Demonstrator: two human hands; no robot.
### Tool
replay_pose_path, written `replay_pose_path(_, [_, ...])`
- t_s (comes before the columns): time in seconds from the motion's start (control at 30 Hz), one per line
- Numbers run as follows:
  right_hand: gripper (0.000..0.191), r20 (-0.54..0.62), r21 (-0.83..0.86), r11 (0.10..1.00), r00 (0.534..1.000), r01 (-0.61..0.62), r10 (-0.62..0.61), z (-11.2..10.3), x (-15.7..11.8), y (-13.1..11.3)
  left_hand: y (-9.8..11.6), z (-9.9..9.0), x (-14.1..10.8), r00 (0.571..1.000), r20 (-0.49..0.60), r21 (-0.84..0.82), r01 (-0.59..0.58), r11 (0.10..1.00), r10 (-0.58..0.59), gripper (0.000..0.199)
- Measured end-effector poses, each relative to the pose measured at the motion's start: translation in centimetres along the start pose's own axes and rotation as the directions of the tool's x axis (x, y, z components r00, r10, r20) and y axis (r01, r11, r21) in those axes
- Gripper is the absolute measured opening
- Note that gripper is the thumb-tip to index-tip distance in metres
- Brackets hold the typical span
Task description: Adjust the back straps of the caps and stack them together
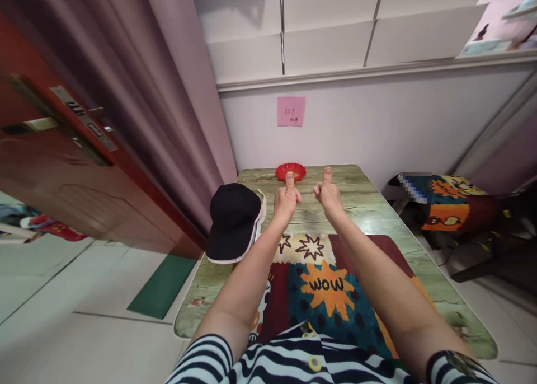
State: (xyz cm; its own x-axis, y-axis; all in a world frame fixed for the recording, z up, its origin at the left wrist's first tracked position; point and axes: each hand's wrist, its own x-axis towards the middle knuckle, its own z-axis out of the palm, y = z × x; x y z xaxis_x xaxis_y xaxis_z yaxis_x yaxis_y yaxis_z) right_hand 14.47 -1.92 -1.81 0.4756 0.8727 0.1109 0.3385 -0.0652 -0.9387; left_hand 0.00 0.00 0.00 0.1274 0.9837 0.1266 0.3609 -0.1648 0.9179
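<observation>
Both thumbs point up above a table.

Cap black, edge white; dish red, note pink. Mat multicolour: maroon, dotted teal, cream, orange burst. Shirt striped black and white, buttons yellow.

Bright indoor light, soft glare on tabletop, edges stretched and blurred

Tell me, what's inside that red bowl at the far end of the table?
A small yellowish patch shows inside the red bowl, too small to identify. The left hand, thumb raised, covers part of the view, so whatever is behind the thumb can't be seen.
</observation>
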Motion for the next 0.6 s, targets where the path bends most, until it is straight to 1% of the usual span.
replay_pose_path(0.27, [0.084,0.015,0.000,1.000,1.000,0.004,-0.004,0.38,-0.16,-0.07,0.41,0.15,-0.24,1.000,0.011,0.037,-0.006,0.999,0.006,0.087])
replay_pose_path(0.6, [0.083,0.028,0.009,1.000,1.000,0.002,-0.003,0.58,-0.46,0.14,0.74,0.18,-0.49,1.000,0.008,0.033,-0.003,0.999,0.002,0.088])
